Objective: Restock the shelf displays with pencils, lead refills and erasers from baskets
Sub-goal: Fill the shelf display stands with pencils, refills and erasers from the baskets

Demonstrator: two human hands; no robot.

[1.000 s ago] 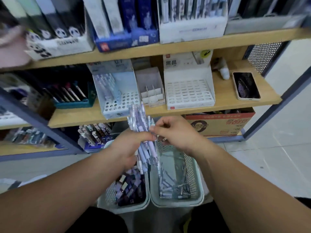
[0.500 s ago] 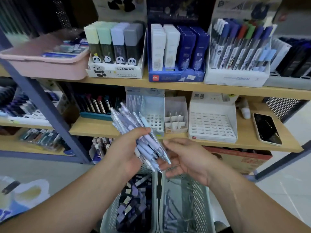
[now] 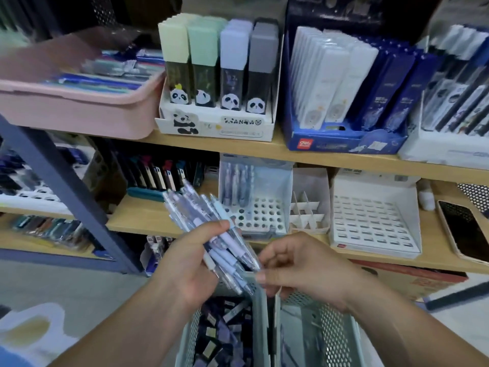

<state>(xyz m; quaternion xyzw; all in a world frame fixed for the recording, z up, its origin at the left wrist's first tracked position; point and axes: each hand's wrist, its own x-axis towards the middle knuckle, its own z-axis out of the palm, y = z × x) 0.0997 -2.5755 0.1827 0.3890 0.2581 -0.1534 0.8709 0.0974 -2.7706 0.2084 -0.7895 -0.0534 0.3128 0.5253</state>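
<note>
Gripping a bundle of wrapped pencils (image 3: 209, 229) in the left hand (image 3: 185, 263) just below the part-filled holed display box (image 3: 266, 217), pinching one tip with right hand (image 3: 307, 268) fingers (image 3: 274, 254); further below it, a mesh basket (image 3: 190, 336) of dark packs (image 3: 225, 327).

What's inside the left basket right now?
The left basket holds a loose pile of small dark purple packs. Its far end is covered by the left hand and its bundle of pencils; the bottom is hidden.

Stationery shop: wooden shelves (image 3: 264, 152) of boxed pen displays (image 3: 254, 207), restocking baskets (image 3: 262, 327).
</note>
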